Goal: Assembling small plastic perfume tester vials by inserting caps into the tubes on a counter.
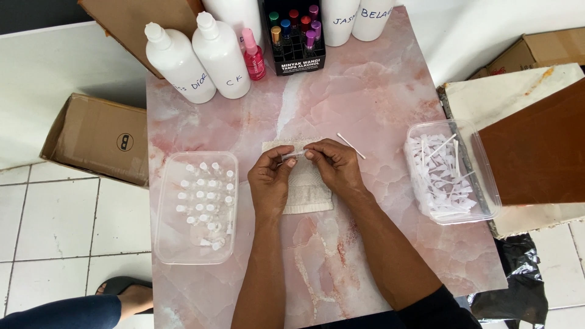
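Box (pixel 97 137) of brown cardboard on the floor, far left, beside a pink marble table (pixel 378 97). Left tub (pixel 196 207), clear plastic, holds small clear vials with white caps, mostly upright. Far side: two white bottles (pixel 198 58), a pink spray bottle (pixel 253 55), a black rack (pixel 294 36) of coloured roll-ons.

Centre: white cloth (pixel 308 198) under both hands. Left hand (pixel 269 180) pinches one end of a vial (pixel 294 156) between thumb and fingertips; right hand (pixel 334 164) pinches the other end, its fingers closed round it. Vial is tiny, clear, lying roughly level between the two hands, just above the cloth; finer detail too small to tell.

White stick (pixel 351 146) lies on the table just right of the right hand. Right tub (pixel 451 170), clear, holds a heap of white plastic sticks and caps. Brown board (pixel 536 146) overlaps its right edge.
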